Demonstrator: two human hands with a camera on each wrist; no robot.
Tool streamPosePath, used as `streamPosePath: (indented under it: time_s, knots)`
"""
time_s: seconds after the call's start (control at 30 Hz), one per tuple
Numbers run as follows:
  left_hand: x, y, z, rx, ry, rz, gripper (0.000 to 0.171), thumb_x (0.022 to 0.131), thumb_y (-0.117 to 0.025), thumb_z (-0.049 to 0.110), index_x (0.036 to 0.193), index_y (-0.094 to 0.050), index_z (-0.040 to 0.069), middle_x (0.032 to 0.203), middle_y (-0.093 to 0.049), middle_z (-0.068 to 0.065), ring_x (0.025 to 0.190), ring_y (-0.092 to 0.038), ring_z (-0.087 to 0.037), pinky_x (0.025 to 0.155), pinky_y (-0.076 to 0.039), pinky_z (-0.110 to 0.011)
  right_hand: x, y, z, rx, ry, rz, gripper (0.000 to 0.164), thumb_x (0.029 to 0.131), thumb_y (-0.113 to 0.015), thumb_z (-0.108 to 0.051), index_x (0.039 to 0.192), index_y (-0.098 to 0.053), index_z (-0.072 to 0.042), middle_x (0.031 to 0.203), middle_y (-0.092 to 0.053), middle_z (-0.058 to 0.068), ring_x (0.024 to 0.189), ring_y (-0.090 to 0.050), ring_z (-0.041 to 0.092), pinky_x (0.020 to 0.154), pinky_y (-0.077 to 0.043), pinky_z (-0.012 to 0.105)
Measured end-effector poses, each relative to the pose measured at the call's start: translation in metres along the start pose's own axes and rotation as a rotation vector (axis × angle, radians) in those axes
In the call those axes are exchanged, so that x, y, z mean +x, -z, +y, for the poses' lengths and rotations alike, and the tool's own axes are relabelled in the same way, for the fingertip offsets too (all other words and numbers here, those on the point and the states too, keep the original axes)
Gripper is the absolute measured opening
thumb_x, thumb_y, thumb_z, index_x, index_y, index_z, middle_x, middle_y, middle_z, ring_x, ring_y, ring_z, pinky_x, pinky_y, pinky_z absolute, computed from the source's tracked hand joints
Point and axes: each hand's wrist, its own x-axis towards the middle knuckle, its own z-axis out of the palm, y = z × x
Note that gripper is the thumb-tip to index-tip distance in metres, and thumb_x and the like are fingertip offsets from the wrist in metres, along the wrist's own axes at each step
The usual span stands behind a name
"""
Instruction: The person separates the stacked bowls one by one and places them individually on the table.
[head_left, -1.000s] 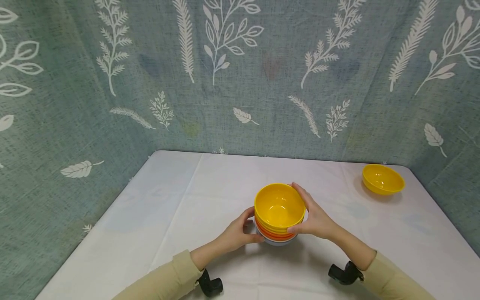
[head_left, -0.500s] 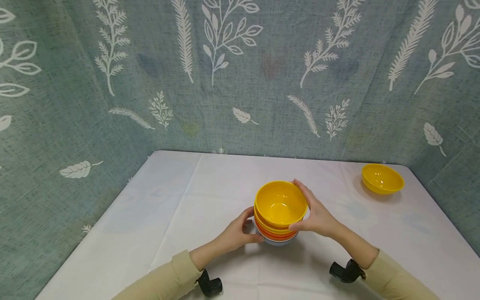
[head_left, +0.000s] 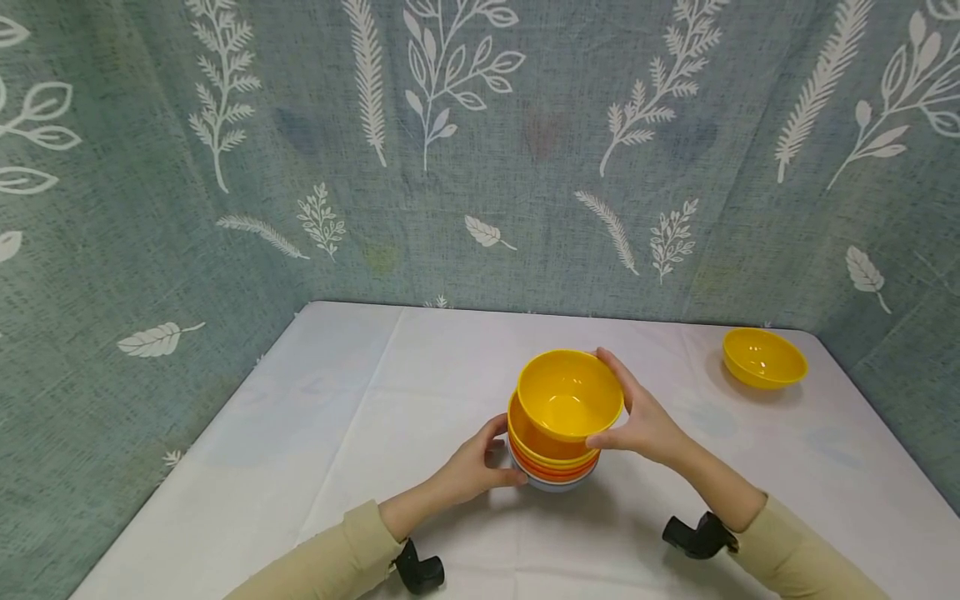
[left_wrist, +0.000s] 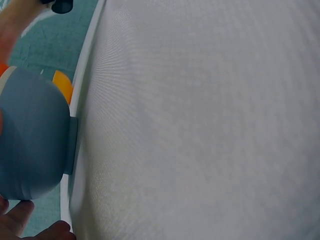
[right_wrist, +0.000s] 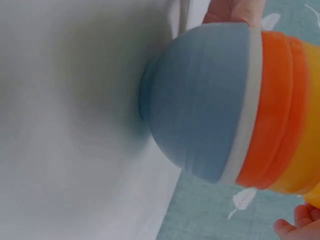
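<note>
A nested stack of bowls stands before me in the head view: a blue-grey bowl [right_wrist: 200, 105] with a pale rim at the bottom, orange bowls [right_wrist: 272, 115] above it, then a yellow bowl [head_left: 531, 435]. My left hand [head_left: 480, 460] grips the stack's left side, low down by the blue-grey bowl. The topmost yellow bowl [head_left: 572, 395] is raised and tilted above the stack, partly hiding the one below. My right hand [head_left: 647, 422] holds it by its right side, thumb at the near rim and fingers behind. In the right wrist view, fingertips [right_wrist: 302, 222] show at the stack's yellow end.
Another yellow bowl [head_left: 765, 358] stands upright near the table's far right corner. A white cloth [head_left: 420, 375] covers the table. Behind it hangs a grey-green curtain [head_left: 465, 208] with white leaf prints. Black wrist cameras [head_left: 420, 571] hang beneath both sleeves.
My right hand has lifted the topmost yellow bowl up and slightly right, out of the stack, exposing the bowl below. My left hand has stayed at the stack.
</note>
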Motion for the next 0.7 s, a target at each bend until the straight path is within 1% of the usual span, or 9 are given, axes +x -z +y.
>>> streamPosePath:
  time_s: [0.07, 0.1, 0.3, 0.4, 0.57, 0.7]
  knots:
    - [0.0, 0.0, 0.0, 0.005, -0.001, 0.0, 0.08, 0.076, -0.074, 0.028, 0.141, -0.029, 0.012, 0.143, -0.037, -0.012, 0.122, -0.043, -0.034, 0.101, -0.035, -0.05, 0.0, 0.002, -0.002, 0.006, 0.005, 0.007, 0.102, 0.07, -0.078, -0.019, 0.146, -0.012, -0.003, 0.149, -0.019, 0.018, 0.133, -0.021, 0.038, 0.104, -0.017, 0.063]
    - [0.001, 0.0, -0.004, 0.009, -0.004, 0.0, 0.081, 0.076, -0.074, 0.029, 0.141, -0.029, 0.013, 0.143, -0.037, -0.011, 0.122, -0.043, -0.033, 0.101, -0.035, -0.05, 0.001, 0.004, -0.003, 0.01, 0.005, 0.012, 0.102, 0.07, -0.078, -0.019, 0.146, -0.012, -0.003, 0.149, -0.019, 0.018, 0.133, -0.021, 0.038, 0.104, -0.017, 0.062]
    - [0.001, 0.0, -0.003, 0.004, -0.004, -0.001, 0.081, 0.076, -0.074, 0.031, 0.141, -0.03, 0.014, 0.143, -0.037, -0.011, 0.122, -0.044, -0.033, 0.102, -0.035, -0.049, 0.003, 0.014, -0.007, 0.027, 0.006, 0.038, 0.102, 0.07, -0.077, -0.016, 0.146, -0.01, -0.004, 0.15, -0.016, 0.018, 0.133, -0.021, 0.038, 0.104, -0.02, 0.06]
    - [0.0, 0.001, -0.002, 0.0, -0.003, -0.004, 0.081, 0.076, -0.074, 0.031, 0.142, -0.029, 0.014, 0.143, -0.037, -0.011, 0.122, -0.043, -0.033, 0.102, -0.036, -0.048, 0.006, 0.019, -0.008, 0.016, 0.004, 0.056, 0.102, 0.071, -0.076, -0.014, 0.146, -0.009, -0.004, 0.15, -0.015, 0.018, 0.133, -0.021, 0.037, 0.104, -0.022, 0.058]
    - [0.001, 0.001, -0.002, 0.0, 0.002, -0.008, 0.082, 0.076, -0.074, 0.03, 0.142, -0.029, 0.013, 0.143, -0.036, -0.011, 0.123, -0.043, -0.033, 0.102, -0.036, -0.047, 0.012, 0.028, -0.006, 0.009, -0.026, 0.093, 0.101, 0.073, -0.075, -0.011, 0.147, -0.006, -0.005, 0.151, -0.015, 0.016, 0.132, -0.024, 0.035, 0.105, -0.025, 0.053]
    - [0.002, 0.001, -0.003, -0.001, 0.005, -0.01, 0.082, 0.076, -0.074, 0.031, 0.142, -0.029, 0.013, 0.143, -0.036, -0.011, 0.122, -0.043, -0.033, 0.102, -0.036, -0.048, 0.019, 0.039, 0.0, -0.004, -0.069, 0.134, 0.102, 0.074, -0.074, -0.01, 0.147, -0.003, -0.004, 0.151, -0.014, 0.017, 0.131, -0.024, 0.036, 0.105, -0.025, 0.053]
